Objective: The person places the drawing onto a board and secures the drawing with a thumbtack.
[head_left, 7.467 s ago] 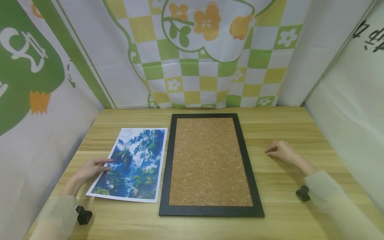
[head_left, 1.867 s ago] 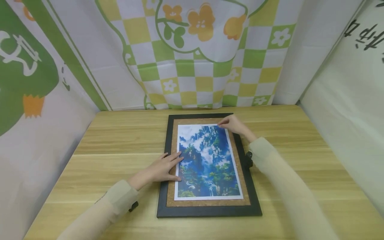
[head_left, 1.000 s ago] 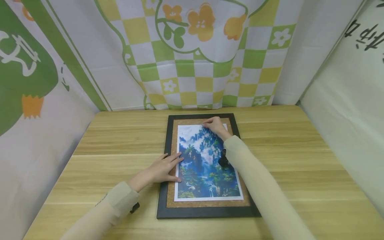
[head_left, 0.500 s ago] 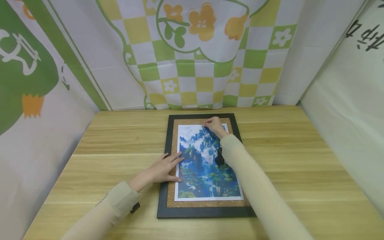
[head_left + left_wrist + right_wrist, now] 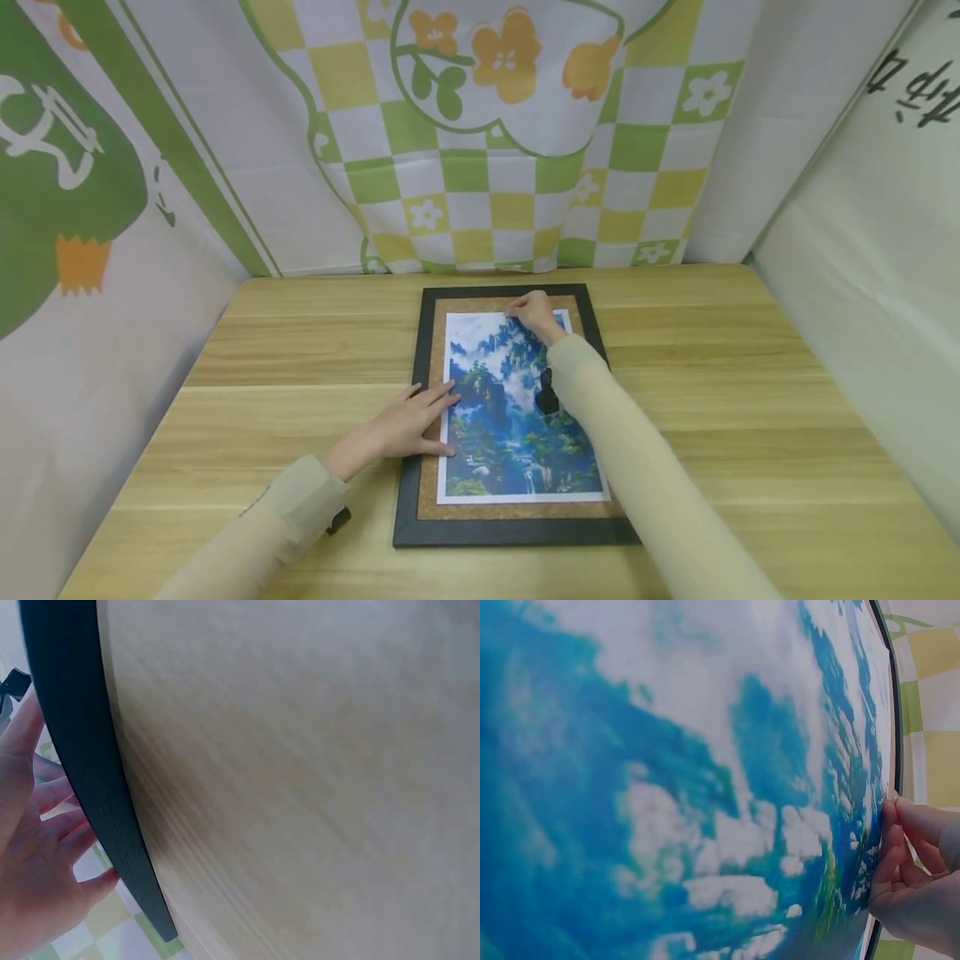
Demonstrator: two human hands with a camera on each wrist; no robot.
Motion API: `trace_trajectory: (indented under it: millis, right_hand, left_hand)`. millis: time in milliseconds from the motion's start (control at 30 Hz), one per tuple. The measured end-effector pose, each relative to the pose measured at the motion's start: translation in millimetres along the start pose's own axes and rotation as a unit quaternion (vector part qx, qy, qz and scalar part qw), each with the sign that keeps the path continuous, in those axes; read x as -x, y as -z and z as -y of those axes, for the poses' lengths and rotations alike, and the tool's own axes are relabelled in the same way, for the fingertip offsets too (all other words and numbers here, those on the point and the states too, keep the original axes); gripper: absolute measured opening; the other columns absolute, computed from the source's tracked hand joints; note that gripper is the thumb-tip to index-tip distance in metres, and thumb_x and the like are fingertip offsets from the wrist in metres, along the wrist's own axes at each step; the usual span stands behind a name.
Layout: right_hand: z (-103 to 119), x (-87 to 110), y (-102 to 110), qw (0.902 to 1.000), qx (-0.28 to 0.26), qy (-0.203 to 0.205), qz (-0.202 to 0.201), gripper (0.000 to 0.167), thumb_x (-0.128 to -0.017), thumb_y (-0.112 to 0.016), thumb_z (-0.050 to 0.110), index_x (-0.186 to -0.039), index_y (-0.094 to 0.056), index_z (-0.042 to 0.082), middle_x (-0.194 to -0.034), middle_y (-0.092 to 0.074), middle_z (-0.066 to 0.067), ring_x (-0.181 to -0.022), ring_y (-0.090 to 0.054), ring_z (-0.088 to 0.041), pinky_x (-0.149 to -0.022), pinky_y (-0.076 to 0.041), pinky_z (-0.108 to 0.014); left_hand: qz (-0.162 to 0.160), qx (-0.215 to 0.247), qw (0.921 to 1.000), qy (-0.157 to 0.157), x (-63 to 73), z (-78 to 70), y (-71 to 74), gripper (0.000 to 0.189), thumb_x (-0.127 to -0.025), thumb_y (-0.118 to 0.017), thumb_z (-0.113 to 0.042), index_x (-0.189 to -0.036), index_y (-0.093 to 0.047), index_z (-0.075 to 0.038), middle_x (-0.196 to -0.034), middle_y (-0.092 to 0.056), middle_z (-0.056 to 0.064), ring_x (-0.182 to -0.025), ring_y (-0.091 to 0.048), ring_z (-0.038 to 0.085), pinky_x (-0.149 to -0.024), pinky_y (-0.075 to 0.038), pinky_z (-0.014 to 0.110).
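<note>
A landscape print (image 5: 487, 417) with white borders lies on the cork board (image 5: 517, 510), inside its black frame (image 5: 517, 531). My left hand (image 5: 401, 425) rests across the frame's left side, spread fingers on the print's left edge. In the left wrist view, the left hand (image 5: 45, 862) shows partly behind the black frame (image 5: 97, 757). My right hand (image 5: 537, 315) is at the middle of the print's top edge, thumb and index finger together. In the right wrist view, the right hand (image 5: 915, 877) pinches a tiny pale pin-like thing (image 5: 892, 796), its exact kind unclear.
The board lies on a wood-grain table (image 5: 285, 350). Behind the table hangs a checkered green and yellow cloth (image 5: 487, 183). Printed white sheets (image 5: 840, 250) enclose the sides. A small black device is on each wrist.
The print has gone from the table at left onto the cork. The right hand moved from the print's top right corner to its top middle and has stayed there; the left hand holds still.
</note>
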State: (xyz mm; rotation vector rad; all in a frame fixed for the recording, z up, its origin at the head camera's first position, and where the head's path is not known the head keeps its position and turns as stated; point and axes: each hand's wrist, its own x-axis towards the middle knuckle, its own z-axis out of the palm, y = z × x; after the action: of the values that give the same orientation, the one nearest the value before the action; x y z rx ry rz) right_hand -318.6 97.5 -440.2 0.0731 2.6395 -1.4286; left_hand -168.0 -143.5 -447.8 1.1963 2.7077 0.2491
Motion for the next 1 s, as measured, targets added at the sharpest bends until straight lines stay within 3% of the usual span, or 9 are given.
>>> trace_trajectory:
  millis: [167, 333, 433, 500, 667, 733, 900, 967, 1000]
  right_hand:
    - [0.9, -0.9, 2.6, 1.0, 0.008, 0.002, -0.003, 0.018, -0.085, -0.057, 0.005, -0.096, -0.065, -0.007, -0.102, -0.061, -0.022, -0.095, -0.056, -0.032, -0.083, -0.045, -0.04]
    - [-0.6, -8.2, 1.2, 0.9995, 0.019, -0.023, 0.004, 0.018, -0.085, -0.057, 0.005, -0.098, -0.065, -0.005, -0.106, -0.06, -0.02, -0.099, -0.054, -0.031, -0.085, -0.044, -0.04]
    - [-7.4, -11.4, -2.4, 0.9999, 0.004, -0.01, 0.007, 0.015, -0.085, -0.057, 0.006, -0.094, -0.068, 0.0, -0.103, -0.062, -0.015, -0.096, -0.056, -0.026, -0.084, -0.045, -0.037]
    - [-27.9, -33.1, -10.1, 0.9998, 0.001, 0.017, -0.006, 0.011, -0.083, -0.061, 0.008, -0.085, -0.071, 0.004, -0.092, -0.065, -0.012, -0.084, -0.059, -0.023, -0.072, -0.049, -0.033]
    - [-67.2, -83.5, -23.7, 1.0, -0.003, 0.001, -0.006, 0.012, -0.08, -0.066, 0.014, -0.087, -0.071, 0.005, -0.093, -0.065, -0.012, -0.084, -0.059, -0.024, -0.071, -0.049, -0.034]
    - [-69.4, -87.0, -24.5, 0.9999, -0.002, -0.013, 0.001, 0.014, -0.081, -0.064, 0.014, -0.091, -0.07, 0.005, -0.097, -0.064, -0.012, -0.09, -0.058, -0.025, -0.077, -0.048, -0.036]
    - [-88.0, -106.0, -32.5, 0.9996, 0.014, 0.005, -0.026, 0.005, -0.078, -0.068, 0.013, -0.076, -0.072, 0.012, -0.083, -0.065, -0.006, -0.073, -0.058, -0.019, -0.062, -0.049, -0.031]
    - [-98.6, -117.8, -36.9, 0.9992, 0.023, 0.003, -0.033, 0.006, -0.078, -0.067, 0.013, -0.074, -0.072, 0.013, -0.082, -0.065, -0.004, -0.072, -0.058, -0.017, -0.061, -0.048, -0.031]
    - [-115.3, -136.4, -42.6, 0.9991, 0.025, 0.007, -0.032, 0.005, -0.077, -0.069, 0.018, -0.073, -0.072, 0.017, -0.08, -0.065, -0.002, -0.07, -0.058, -0.016, -0.06, -0.048, -0.03]
  left_hand:
    - [-0.004, -0.001, 1.0, -0.002, -0.7, -0.6, 1.0, 0.081, -0.077, -0.056, -0.054, -0.136, -0.032, -0.004, -0.143, -0.021, 0.018, -0.13, -0.024, 0.029, -0.103, -0.017, 0.052]
    - [-0.004, -0.001, 1.0, -0.003, -0.9, -0.8, 1.0, 0.08, -0.077, -0.056, -0.054, -0.136, -0.032, -0.004, -0.143, -0.021, 0.018, -0.13, -0.025, 0.029, -0.103, -0.017, 0.052]
    - [-0.005, 0.003, 1.0, -0.003, -0.2, -1.1, 1.0, 0.08, -0.078, -0.056, -0.053, -0.136, -0.033, -0.004, -0.143, -0.021, 0.018, -0.129, -0.025, 0.03, -0.103, -0.017, 0.053]
    - [-0.004, 0.003, 1.0, -0.002, 0.0, -1.4, 1.0, 0.08, -0.078, -0.056, -0.054, -0.136, -0.032, -0.004, -0.143, -0.021, 0.018, -0.13, -0.025, 0.029, -0.103, -0.017, 0.053]
    - [-0.005, 0.003, 1.0, 0.001, 0.4, -1.6, 1.4, 0.08, -0.077, -0.056, -0.053, -0.136, -0.033, -0.004, -0.143, -0.021, 0.018, -0.129, -0.025, 0.029, -0.103, -0.017, 0.053]
    - [-0.007, 0.005, 1.0, 0.0, 0.2, -1.2, 1.0, 0.08, -0.077, -0.056, -0.053, -0.136, -0.033, -0.003, -0.143, -0.022, 0.018, -0.129, -0.025, 0.03, -0.102, -0.017, 0.053]
    - [-0.002, 0.009, 0.9999, 0.004, 0.3, -0.8, 0.0, 0.08, -0.077, -0.056, -0.053, -0.136, -0.032, -0.004, -0.143, -0.021, 0.017, -0.129, -0.025, 0.029, -0.103, -0.016, 0.052]
    - [0.0, 0.009, 0.9999, 0.007, 0.4, -0.8, -0.4, 0.08, -0.077, -0.056, -0.054, -0.137, -0.032, -0.005, -0.144, -0.021, 0.017, -0.13, -0.025, 0.028, -0.103, -0.016, 0.052]
    - [0.0, 0.008, 0.9999, 0.007, 0.4, -0.9, -0.6, 0.08, -0.077, -0.056, -0.054, -0.137, -0.032, -0.005, -0.144, -0.021, 0.017, -0.13, -0.025, 0.028, -0.103, -0.016, 0.052]
